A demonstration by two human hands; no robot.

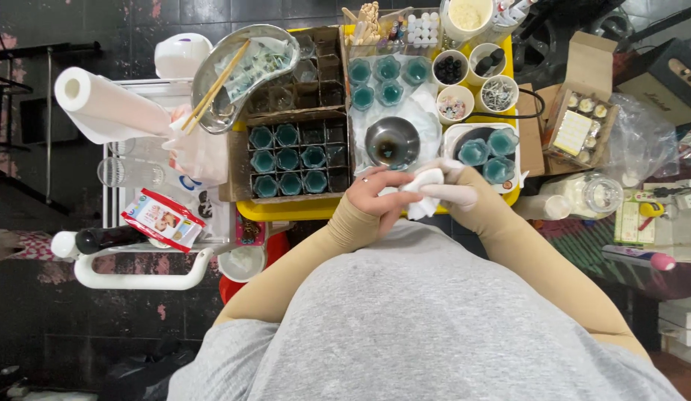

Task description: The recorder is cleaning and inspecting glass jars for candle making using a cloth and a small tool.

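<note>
Left hand and right hand both pinch a white cloth, fingers curled shut on it, at the near edge of the yellow tray. Judged light, soft, non-slip; grip anywhere along its folds.

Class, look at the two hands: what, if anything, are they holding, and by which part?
Both hands grip a crumpled white tissue: the left hand pinches its left end, while the right hand is wrapped in the rest.
</note>
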